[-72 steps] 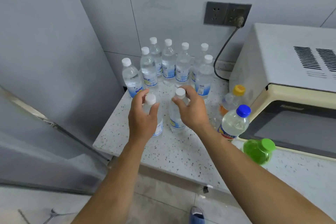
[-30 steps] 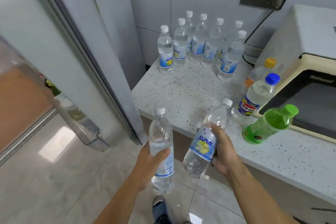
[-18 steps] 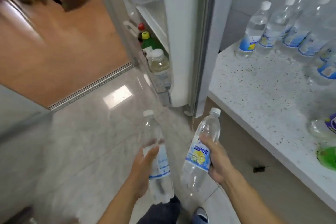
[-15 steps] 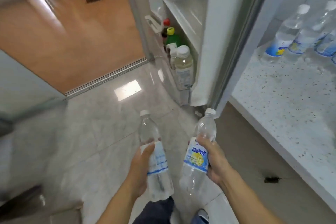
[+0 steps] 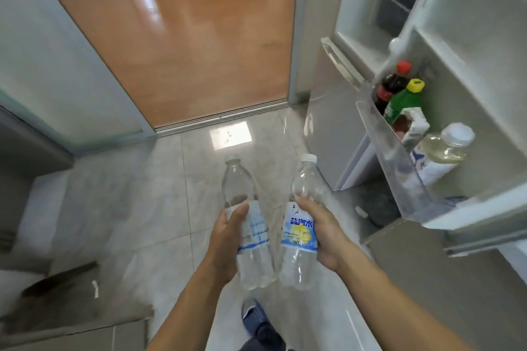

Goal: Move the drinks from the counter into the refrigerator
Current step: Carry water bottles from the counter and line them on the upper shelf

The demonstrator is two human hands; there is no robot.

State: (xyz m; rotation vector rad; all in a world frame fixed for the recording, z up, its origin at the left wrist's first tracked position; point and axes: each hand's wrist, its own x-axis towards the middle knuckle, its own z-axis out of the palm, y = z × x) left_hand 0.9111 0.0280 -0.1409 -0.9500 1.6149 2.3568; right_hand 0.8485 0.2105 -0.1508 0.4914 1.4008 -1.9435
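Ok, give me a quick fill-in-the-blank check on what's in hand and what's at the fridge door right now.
1. Each hand holds one clear ____ bottle: the left hand and the right hand.
2. The refrigerator door stands ____.
3. In the door shelf, the dark soda bottle has a ____ cap.
4. The green bottle beside it has a ____ cap.

Missing words: water; open; red; yellow
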